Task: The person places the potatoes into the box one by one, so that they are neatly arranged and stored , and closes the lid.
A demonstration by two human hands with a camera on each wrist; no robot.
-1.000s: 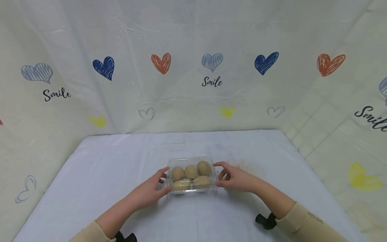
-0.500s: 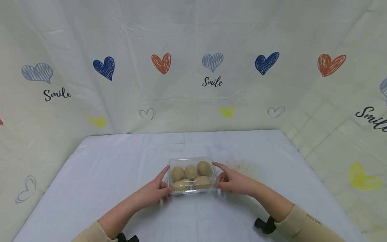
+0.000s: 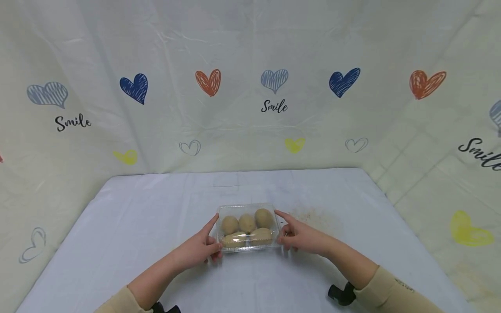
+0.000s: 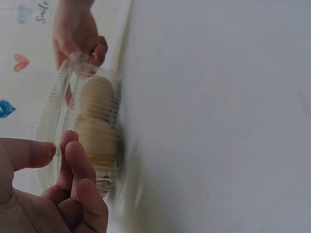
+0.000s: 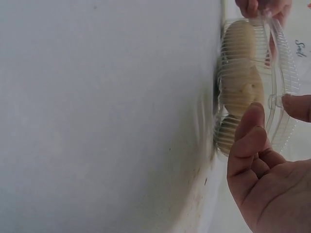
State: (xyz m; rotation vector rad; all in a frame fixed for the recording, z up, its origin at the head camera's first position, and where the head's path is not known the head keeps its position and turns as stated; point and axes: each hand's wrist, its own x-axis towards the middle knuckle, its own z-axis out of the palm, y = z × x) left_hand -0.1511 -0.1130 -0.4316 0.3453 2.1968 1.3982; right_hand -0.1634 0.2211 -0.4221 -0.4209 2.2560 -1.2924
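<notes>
A clear plastic clamshell box sits on the white-covered table with its lid over it. Inside are several tan, potato-like things, some round and some long. At the box's left end, my left hand pinches the rim near the front corner, its index finger stretched along the side to the back corner. My right hand mirrors this at the right end. The right wrist view shows its thumb over the rim and a fingertip below. Thumb and fingers also meet at the rim in the left wrist view.
Brownish crumbs lie on the white tablecloth right of the box. A cloth backdrop printed with hearts rises behind the table's back edge. Black wrist cameras show beside the beige sleeves.
The index fingers have straightened along the box's sides, while the other fingers have curled in below the rim at the front corners. The box has stayed nearly in place.
</notes>
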